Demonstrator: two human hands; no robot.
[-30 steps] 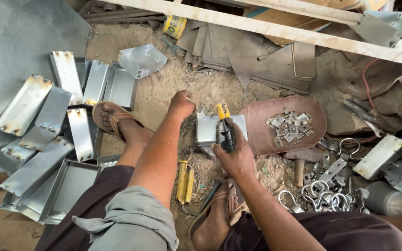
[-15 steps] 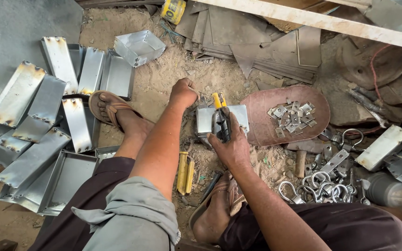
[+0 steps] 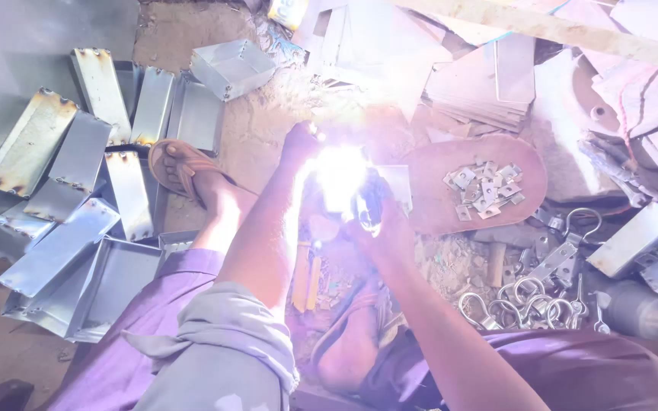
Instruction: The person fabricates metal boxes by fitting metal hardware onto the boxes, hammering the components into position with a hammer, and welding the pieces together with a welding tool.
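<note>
Metal piece (image 3: 399,181) beside right grip (image 3: 378,221).

Blinding central glare (violet cast) washes out detail.

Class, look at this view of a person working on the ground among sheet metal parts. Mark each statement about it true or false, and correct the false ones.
1. A bright white glare shines between the two hands. True.
2. The small metal brackets lie on a blue plastic tray. False: they lie on a reddish-brown oval slab.
3. Metal hooks are piled to the person's right. True.
4. The folded metal trays lie to the person's right. False: they lie to the left.
5. The left foot is bare. False: it wears a sandal.
</note>
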